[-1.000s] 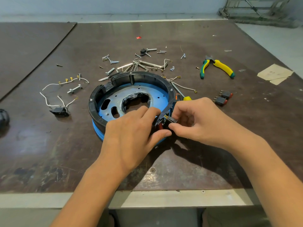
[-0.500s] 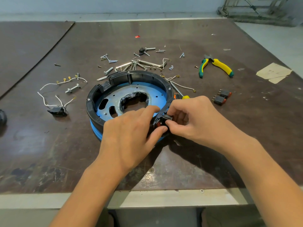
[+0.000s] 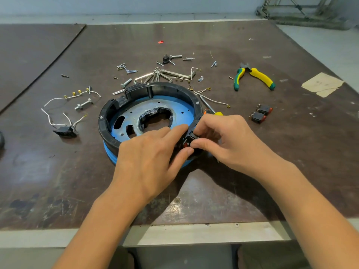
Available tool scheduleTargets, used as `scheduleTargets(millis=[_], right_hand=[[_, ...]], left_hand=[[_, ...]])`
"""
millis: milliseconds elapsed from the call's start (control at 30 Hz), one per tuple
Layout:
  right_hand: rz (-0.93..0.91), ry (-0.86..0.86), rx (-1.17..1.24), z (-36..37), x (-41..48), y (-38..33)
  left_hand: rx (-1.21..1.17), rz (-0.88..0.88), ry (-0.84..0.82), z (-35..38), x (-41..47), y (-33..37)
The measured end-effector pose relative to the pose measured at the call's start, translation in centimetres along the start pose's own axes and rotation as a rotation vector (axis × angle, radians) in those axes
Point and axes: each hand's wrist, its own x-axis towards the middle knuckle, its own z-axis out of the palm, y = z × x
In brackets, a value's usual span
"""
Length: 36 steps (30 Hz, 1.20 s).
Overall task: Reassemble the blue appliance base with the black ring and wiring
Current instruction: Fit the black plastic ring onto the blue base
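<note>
Blue appliance base (image 3: 155,111) at table centre, black ring (image 3: 165,88) seated on it. At the ring's 4 o'clock the right hand (image 3: 229,140) pinches a red-rocker switch (image 3: 187,142), and the left hand (image 3: 147,158) grips the rim between thumb and forefinger. The switch probably seats best pressed squarely into its opening against the braced rim; no legible brand, label or writing appears.

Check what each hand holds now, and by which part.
Right hand pinches the small black switch by its body, at the near-right rim of the black ring. Left hand grips that rim beside it, thumb outside, fingers over the top.
</note>
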Motion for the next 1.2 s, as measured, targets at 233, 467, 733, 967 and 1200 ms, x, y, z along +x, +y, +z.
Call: scheduleTargets(millis=[233, 467, 733, 967, 1200], right_hand=[[0.085, 0.075, 0.091, 0.8, 0.0, 0.6], [0.06, -0.021, 0.006, -0.6, -0.1, 2.0], [-0.042, -0.116, -0.05, -0.7, -0.1, 1.6], [-0.093, -0.174, 0.044, -0.8, -0.2, 1.1], [-0.09, -0.129, 0.025, -0.6, -0.1, 0.9]], left_hand=[[0.019, -0.006, -0.011, -0.1, 0.0, 0.0], [0.009, -0.036, 0.012, -0.2, 0.0, 0.4], [-0.103, 0.01, -0.086, -1.2, 0.0, -0.2], [-0.167, 0.033, -0.1, -1.8, 0.1, -0.3], [-0.094, 0.015, -0.063, -1.4, 0.2, 0.7]])
